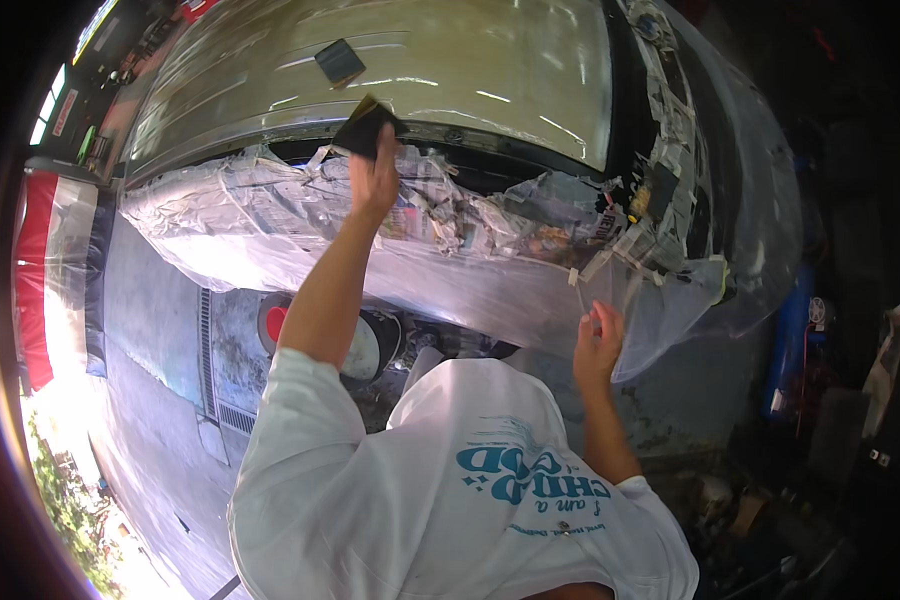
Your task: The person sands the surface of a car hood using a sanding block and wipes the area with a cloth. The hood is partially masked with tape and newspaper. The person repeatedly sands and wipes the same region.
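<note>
My left hand (374, 185) reaches forward to the near edge of a glossy yellow-green vehicle roof (510, 60). Its fingers grip a dark sheet of sandpaper (358, 128) with a yellowish edge, tilted at the roof's rim. Farther in on the roof lies a dark flat rectangular pad (340, 63). My right hand (598, 345) hangs lower, beside clear plastic sheeting (530, 290), with its fingers loosely curled and apart. Nothing plainly shows in it; a thin pale strip on the sheeting is close to its fingertips.
Crumpled newspaper (270, 195) and tape mask the vehicle below the roof edge. Another dark pad (662, 190) rests on the paper at the right corner. Near my left arm, on the floor, stands a white bucket (366, 345) beside a red container (275, 322). A floor drain (207, 350) runs at left.
</note>
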A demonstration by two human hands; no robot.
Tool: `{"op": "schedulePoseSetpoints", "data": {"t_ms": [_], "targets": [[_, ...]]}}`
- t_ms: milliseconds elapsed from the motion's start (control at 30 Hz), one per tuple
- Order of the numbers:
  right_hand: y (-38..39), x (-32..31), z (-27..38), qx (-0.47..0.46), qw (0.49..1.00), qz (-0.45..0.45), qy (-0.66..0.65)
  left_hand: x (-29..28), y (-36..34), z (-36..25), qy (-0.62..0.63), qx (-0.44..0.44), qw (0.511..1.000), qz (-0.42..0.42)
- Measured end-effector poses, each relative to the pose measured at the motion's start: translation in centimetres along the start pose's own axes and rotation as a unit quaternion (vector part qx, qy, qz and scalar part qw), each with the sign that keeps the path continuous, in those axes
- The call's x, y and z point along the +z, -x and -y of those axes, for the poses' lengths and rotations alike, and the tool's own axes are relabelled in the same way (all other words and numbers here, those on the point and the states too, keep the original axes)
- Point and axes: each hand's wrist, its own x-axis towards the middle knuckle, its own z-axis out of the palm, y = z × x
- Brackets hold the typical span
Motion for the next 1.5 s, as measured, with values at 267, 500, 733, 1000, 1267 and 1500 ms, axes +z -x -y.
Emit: {"op": "schedulePoseSetpoints", "data": {"t_ms": [267,500,733,1000,1267,1500], "targets": [[-5.0,4.1,2.6,-0.054,0.989,0.095,-0.1,-2.7,15.8,-5.0,0.142,-0.366,0.914,0.102],[-4.4,10.1,8.9,0.082,0.919,0.269,-0.276,-2.6,21.1,-6.4,0.157,-0.46,0.843,0.229],[-2.5,11.4,10.3,0.181,0.798,0.477,-0.32,-4.5,23.9,-8.8,0.081,-0.392,0.829,0.391],[0.3,19.5,8.7,0.225,0.81,0.454,-0.295,-10.9,31.9,-0.5,0.154,-0.373,0.885,0.233],[2.3,25.5,12.5,0.355,0.77,0.435,-0.304,-23.9,38.3,14.9,-0.142,-0.599,0.783,0.084],[10.1,34.5,2.1,0.35,0.781,0.492,-0.16,-29.7,50.4,35.2,-0.236,-0.683,0.685,0.093]]}}
